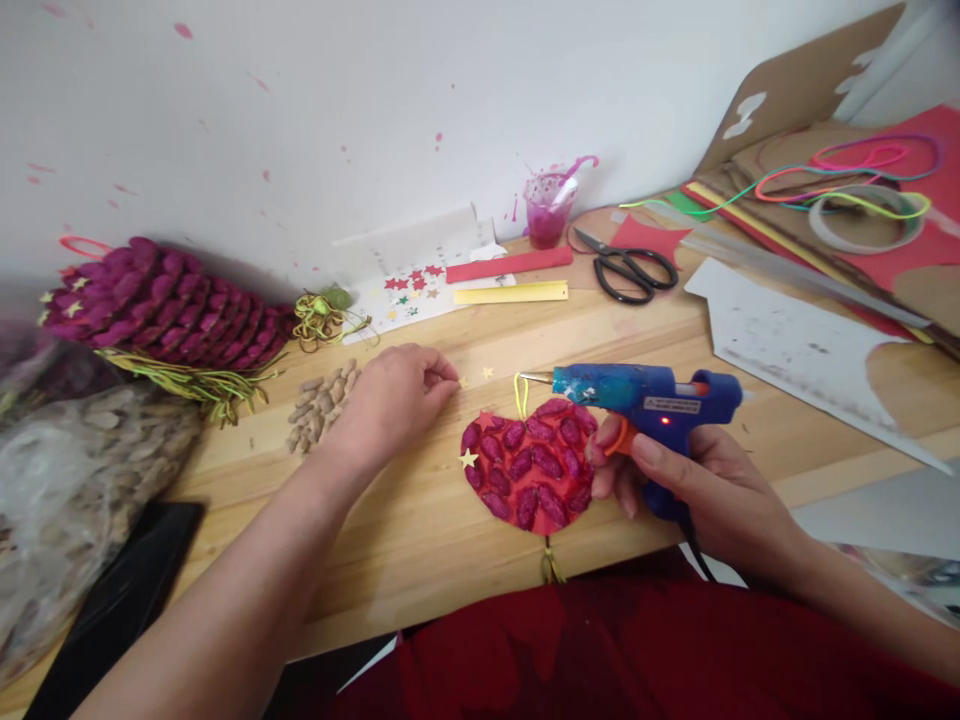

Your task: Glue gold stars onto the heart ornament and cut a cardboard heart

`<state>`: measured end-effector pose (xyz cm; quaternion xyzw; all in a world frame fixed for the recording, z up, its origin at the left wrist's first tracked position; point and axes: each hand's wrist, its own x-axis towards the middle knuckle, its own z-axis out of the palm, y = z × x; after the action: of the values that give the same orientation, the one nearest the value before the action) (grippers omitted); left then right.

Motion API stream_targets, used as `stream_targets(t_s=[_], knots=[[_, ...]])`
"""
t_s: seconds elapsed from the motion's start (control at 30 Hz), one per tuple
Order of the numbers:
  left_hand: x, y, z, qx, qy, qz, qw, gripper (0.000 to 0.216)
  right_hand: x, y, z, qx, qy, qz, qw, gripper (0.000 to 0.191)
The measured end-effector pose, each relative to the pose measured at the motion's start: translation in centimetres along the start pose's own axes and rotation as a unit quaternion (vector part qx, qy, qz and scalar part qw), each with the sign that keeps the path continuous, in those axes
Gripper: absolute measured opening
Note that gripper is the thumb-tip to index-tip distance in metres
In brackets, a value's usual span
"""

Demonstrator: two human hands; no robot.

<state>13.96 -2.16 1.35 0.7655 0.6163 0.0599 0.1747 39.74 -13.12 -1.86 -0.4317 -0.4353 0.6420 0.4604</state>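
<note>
My right hand [697, 490] grips a blue hot glue gun [645, 400], a finger on its orange trigger, the nozzle pointing left over a red heart-shaped piece [529, 465] covered with magenta-painted shells. A gold star sits on the heart's left edge. My left hand [394, 400] rests on the wooden table [420, 510] left of the heart, fingertips pinched together near small gold stars [486, 373]; what they pinch is too small to make out. A pile of plain peanut shells [322, 405] lies just left of that hand.
A large magenta shell-covered piece [165, 305] lies at the left, a plastic bag of shells [67, 480] beside it. Behind are a star sticker sheet [412, 285], red and yellow strips, scissors [630, 268], a paint-stained cup [549, 208], cardboard, coloured cords and tape at right.
</note>
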Motion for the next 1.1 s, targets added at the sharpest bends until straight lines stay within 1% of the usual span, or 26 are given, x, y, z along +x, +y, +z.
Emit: stream_targets(t_s=[0.1,0.27,0.37,0.43,0.5,0.6,0.7,0.77,0.97,1.03,1.1], knots=[[-0.2,0.0,-0.1,-0.021,-0.001,-0.012,1.0,0.011,0.0,0.0,0.0,0.008,-0.003,0.004,1.0,0.021],[-1.1,-0.2,-0.7,-0.087,0.02,-0.035,0.995,0.013,0.1,-0.1,0.0,0.035,0.003,0.02,0.999,0.023],[-2.0,0.0,-1.2,-0.15,0.025,-0.021,0.988,0.016,0.6,-0.3,0.5,0.075,0.033,0.035,0.996,0.022],[-2.8,0.4,-1.5,-0.18,0.015,-0.003,0.984,0.018,1.3,-0.6,1.1,0.083,0.053,0.039,0.994,0.022],[-3.6,1.0,-1.5,-0.202,0.002,0.014,0.979,0.018,2.0,-1.0,1.9,0.054,0.051,0.036,0.997,0.024],[-5.0,2.2,-1.2,-0.221,-0.004,0.035,0.975,0.015,2.8,-1.6,3.3,-0.008,0.025,0.039,0.999,0.032],[-6.2,3.1,-0.8,-0.225,0.002,0.052,0.973,0.01,3.0,-2.0,4.5,-0.031,0.011,0.048,0.998,0.041],[-6.9,3.5,-0.7,-0.232,0.008,0.061,0.971,0.007,2.8,-2.2,5.2,-0.037,0.011,0.047,0.998,0.044],[-8.3,3.8,-0.2,-0.256,0.003,0.08,0.963,0.006,2.1,-1.9,6.1,-0.05,0.01,0.029,0.998,0.035],[-8.7,3.5,0.1,-0.273,0.005,0.069,0.959,0.009,1.8,-1.8,6.1,-0.038,0.012,0.025,0.999,0.034],[-9.2,3.2,0.6,-0.318,-0.011,0.05,0.947,0.016,1.5,-1.7,6.2,-0.036,0.021,0.017,0.999,0.032]])
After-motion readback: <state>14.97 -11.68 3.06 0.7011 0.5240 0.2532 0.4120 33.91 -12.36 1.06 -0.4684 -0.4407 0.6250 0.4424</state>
